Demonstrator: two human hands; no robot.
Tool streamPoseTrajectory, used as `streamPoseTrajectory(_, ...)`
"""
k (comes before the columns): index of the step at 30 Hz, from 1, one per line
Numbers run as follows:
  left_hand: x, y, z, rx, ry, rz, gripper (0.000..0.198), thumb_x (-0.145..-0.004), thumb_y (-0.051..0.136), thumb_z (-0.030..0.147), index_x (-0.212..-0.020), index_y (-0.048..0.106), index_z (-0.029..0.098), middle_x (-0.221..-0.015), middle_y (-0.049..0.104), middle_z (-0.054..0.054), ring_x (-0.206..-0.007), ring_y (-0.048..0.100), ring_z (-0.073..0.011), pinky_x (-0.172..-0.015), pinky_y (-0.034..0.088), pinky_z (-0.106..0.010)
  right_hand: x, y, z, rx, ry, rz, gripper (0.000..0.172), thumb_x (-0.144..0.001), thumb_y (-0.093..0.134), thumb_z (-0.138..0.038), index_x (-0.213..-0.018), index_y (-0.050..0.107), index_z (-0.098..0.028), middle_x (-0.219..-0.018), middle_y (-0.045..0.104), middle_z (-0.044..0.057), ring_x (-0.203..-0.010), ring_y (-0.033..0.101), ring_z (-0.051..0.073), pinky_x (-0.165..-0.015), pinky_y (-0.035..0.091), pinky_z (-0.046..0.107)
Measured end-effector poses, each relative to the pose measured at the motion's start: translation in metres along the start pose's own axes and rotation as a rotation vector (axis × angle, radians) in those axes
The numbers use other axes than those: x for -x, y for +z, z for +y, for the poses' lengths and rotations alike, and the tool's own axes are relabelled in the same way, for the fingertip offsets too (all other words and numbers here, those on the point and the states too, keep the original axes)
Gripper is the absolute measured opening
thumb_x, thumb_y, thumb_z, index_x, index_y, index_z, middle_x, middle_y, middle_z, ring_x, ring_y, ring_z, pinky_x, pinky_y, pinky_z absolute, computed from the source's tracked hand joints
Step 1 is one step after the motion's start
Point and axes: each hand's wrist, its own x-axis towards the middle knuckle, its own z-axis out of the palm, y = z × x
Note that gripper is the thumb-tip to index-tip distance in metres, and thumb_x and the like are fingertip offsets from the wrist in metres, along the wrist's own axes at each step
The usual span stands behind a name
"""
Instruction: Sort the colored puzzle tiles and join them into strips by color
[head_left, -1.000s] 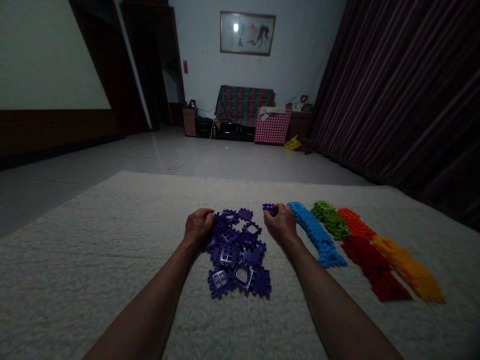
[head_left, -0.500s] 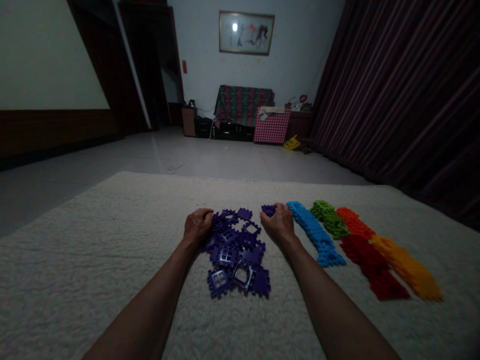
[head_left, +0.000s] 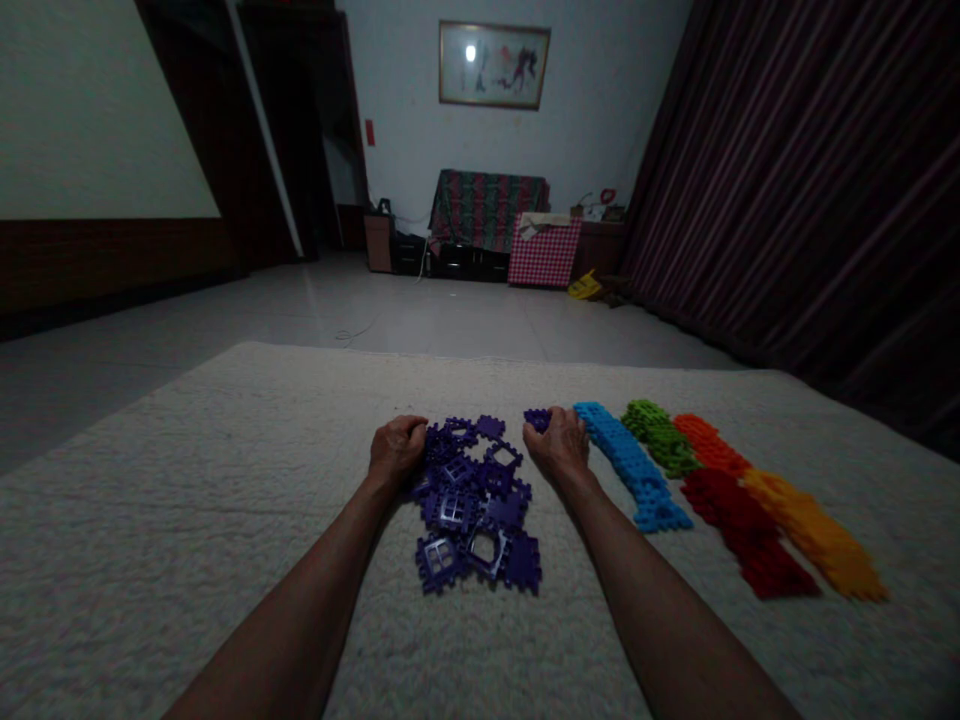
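Observation:
A loose heap of purple interlocking tiles lies on the cream carpet between my forearms. My left hand rests curled at the heap's far left edge, fingers closed on purple tiles there. My right hand sits to the right of the heap, pinching a single purple tile at its fingertips. Just right of that hand runs a neat row of blue tiles.
Further right lie rows of green tiles, orange-red tiles, dark red tiles and yellow-orange tiles. Beyond the carpet is tiled floor, a covered cabinet on the far wall and a dark curtain at right.
My right hand has shifted very slightly left with its purple tile. The left hand and the heap stay where they were.

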Motion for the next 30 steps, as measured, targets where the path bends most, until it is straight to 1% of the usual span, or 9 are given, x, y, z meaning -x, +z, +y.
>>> streamPoseTrajectory(5, -0.001, 0.002, -0.003, 0.014, 0.01, 0.007, 0.03, -0.084, 0.05, 0.026, -0.1, 0.076, 0.023, -0.106, 0.075, -0.004, -0.1, 0.069, -0.0191, -0.093, 0.051, -0.028, 0.002, 0.0, 0.001, -0.007, -0.01, 0.015, 0.038, -0.08, 0.059, -0.039, -0.109, 0.059, -0.014, -0.113, 0.058, 0.018, -0.108, 0.051, 0.032, -0.093, 0.039, 0.042)
streamPoseTrajectory(10, -0.001, 0.002, -0.003, 0.01, 0.004, 0.006, 0.03, -0.084, 0.05, 0.026, -0.099, 0.076, 0.023, -0.105, 0.076, -0.003, -0.101, 0.069, -0.0187, -0.094, 0.051, -0.028, 0.002, -0.001, 0.0, -0.018, -0.034, 0.087, 0.039, -0.078, 0.061, -0.039, -0.109, 0.059, -0.015, -0.113, 0.056, 0.016, -0.107, 0.05, 0.031, -0.094, 0.039, 0.041)
streamPoseTrajectory(11, -0.001, 0.002, -0.003, 0.012, 0.003, 0.005, 0.03, -0.084, 0.05, 0.025, -0.099, 0.076, 0.023, -0.105, 0.076, -0.003, -0.101, 0.069, -0.0187, -0.094, 0.051, -0.028, 0.002, -0.003, -0.001, -0.048, -0.073, 0.11, 0.038, -0.079, 0.06, -0.038, -0.11, 0.058, -0.015, -0.114, 0.056, 0.016, -0.109, 0.05, 0.03, -0.095, 0.038, 0.041)
streamPoseTrajectory(13, -0.001, 0.001, -0.003, 0.015, 0.009, 0.003, 0.03, -0.084, 0.05, 0.025, -0.098, 0.076, 0.022, -0.105, 0.076, -0.003, -0.1, 0.069, -0.0187, -0.094, 0.051, -0.028, 0.001, -0.005, -0.007, -0.146, -0.22, 0.128, 0.035, -0.081, 0.056, -0.032, -0.111, 0.058, -0.015, -0.115, 0.057, 0.015, -0.111, 0.05, 0.028, -0.099, 0.038, 0.038)
streamPoseTrajectory(16, -0.001, 0.002, -0.003, 0.008, 0.003, 0.007, 0.03, -0.084, 0.051, 0.025, -0.099, 0.076, 0.023, -0.105, 0.076, -0.003, -0.1, 0.069, -0.0188, -0.094, 0.051, -0.028, 0.006, -0.004, -0.02, -0.296, -0.446, 0.024, 0.03, -0.083, 0.051, -0.023, -0.111, 0.059, -0.016, -0.114, 0.061, 0.012, -0.11, 0.054, 0.023, -0.098, 0.04, 0.033)
streamPoseTrajectory(20, -0.001, 0.003, -0.003, 0.008, 0.001, 0.013, 0.03, -0.084, 0.051, 0.026, -0.1, 0.076, 0.024, -0.104, 0.076, -0.002, -0.1, 0.069, -0.0183, -0.094, 0.05, -0.028, 0.016, 0.003, -0.032, -0.311, -0.575, -0.14, 0.038, -0.081, 0.055, -0.025, -0.117, 0.057, -0.014, -0.118, 0.062, 0.013, -0.112, 0.055, 0.023, -0.099, 0.041, 0.034)
streamPoseTrajectory(25, -0.001, 0.002, -0.003, -0.015, 0.01, 0.007, 0.03, -0.084, 0.05, 0.025, -0.1, 0.076, 0.023, -0.104, 0.076, -0.002, -0.1, 0.069, -0.0183, -0.093, 0.05, -0.027, 0.018, 0.005, -0.034, -0.199, -0.546, -0.26, 0.035, -0.083, 0.055, -0.028, -0.117, 0.058, -0.017, -0.116, 0.065, 0.01, -0.109, 0.056, 0.022, -0.097, 0.04, 0.033)
streamPoseTrajectory(27, -0.001, 0.002, -0.003, -0.018, 0.007, 0.001, 0.03, -0.085, 0.05, 0.025, -0.1, 0.076, 0.023, -0.105, 0.076, -0.003, -0.1, 0.069, -0.0184, -0.093, 0.05, -0.027, 0.018, 0.006, -0.034, -0.179, -0.53, -0.269, 0.036, -0.083, 0.056, -0.028, -0.117, 0.059, -0.017, -0.117, 0.064, 0.011, -0.11, 0.056, 0.023, -0.097, 0.04, 0.032)
streamPoseTrajectory(30, -0.002, 0.003, -0.005, -0.01, 0.008, -0.003, 0.03, -0.085, 0.05, 0.025, -0.101, 0.075, 0.024, -0.106, 0.075, -0.002, -0.101, 0.069, -0.0183, -0.094, 0.05, -0.027, 0.02, 0.008, -0.036, -0.188, -0.495, -0.237, 0.039, -0.08, 0.058, -0.026, -0.118, 0.06, -0.015, -0.118, 0.063, 0.012, -0.111, 0.055, 0.023, -0.098, 0.039, 0.032)
